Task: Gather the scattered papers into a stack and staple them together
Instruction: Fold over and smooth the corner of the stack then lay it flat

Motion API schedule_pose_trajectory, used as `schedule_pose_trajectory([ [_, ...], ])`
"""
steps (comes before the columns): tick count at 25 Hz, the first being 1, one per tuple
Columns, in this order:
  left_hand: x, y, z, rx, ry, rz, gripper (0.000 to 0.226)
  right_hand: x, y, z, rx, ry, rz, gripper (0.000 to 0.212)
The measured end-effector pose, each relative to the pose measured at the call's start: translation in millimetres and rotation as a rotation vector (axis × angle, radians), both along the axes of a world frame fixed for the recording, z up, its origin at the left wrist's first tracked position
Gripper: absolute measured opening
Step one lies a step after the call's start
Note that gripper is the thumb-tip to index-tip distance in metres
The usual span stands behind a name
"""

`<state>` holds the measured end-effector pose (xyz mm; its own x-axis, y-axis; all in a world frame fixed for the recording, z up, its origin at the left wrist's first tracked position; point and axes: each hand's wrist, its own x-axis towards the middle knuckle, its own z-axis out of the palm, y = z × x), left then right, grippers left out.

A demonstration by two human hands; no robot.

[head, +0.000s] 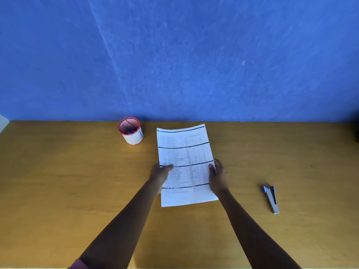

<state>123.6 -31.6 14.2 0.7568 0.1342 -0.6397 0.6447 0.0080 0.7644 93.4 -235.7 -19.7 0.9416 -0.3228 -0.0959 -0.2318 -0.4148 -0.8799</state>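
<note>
A stack of white printed papers (184,152) with table lines lies lengthwise in the middle of the wooden table (58,181), edges lined up. My left hand (160,174) grips its left edge with the thumb on top. My right hand (217,175) holds its right edge, thumb over the sheet. How many sheets are in the stack I cannot tell. A grey stapler (271,199) with blue ends lies on the table to the right of the papers, apart from both hands.
A white mesh pen cup (131,131) with a red rim stands at the back, left of the papers, close to the blue wall (174,55). The table's near edge runs along the bottom of the view.
</note>
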Motion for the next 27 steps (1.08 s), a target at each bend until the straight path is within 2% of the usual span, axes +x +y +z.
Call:
schedule_pose_trajectory([
  [7, 14.7, 5.9, -17.5, 0.146, 0.05, 0.001, 0.018, 20.6, 9.4, -12.3, -0.027, 0.14, -0.055, 0.033],
  [9, 15.6, 7.3, -19.7, 0.218, 0.053, 0.014, 0.027, 22.7, 8.4, -12.8, -0.02, 0.204, -0.027, 0.042],
  [12, 12.0, 9.3, -20.9, 0.378, -0.014, -0.013, 0.056, 26.2, 7.9, -12.3, -0.065, 0.239, 0.088, 0.058],
  [16, -0.1, 10.7, -20.9, 0.482, -0.195, -0.124, 0.066, 22.2, 11.3, -11.7, -0.116, 0.206, 0.168, 0.08],
  [18, -7.3, 11.6, -26.1, 0.601, -0.307, -0.244, 0.072, 16.5, 16.1, -13.8, -0.183, 0.193, 0.183, 0.089],
  [21, -21.5, 9.7, -41.7, 0.825, -0.377, -0.612, 0.078, 1.5, 24.1, -25.0, -0.421, 0.174, 0.316, 0.09],
  [24, -29.6, 10.2, -55.5, 0.877, -0.353, -0.835, 0.081, -12.7, 24.9, -38.6, -0.561, 0.159, 0.519, 0.083],
  [27, -32.2, 22.0, -62.4, 0.922, -0.359, -0.951, 0.087, -18.1, 15.7, -43.8, -0.645, 0.182, 0.578, 0.081],
])
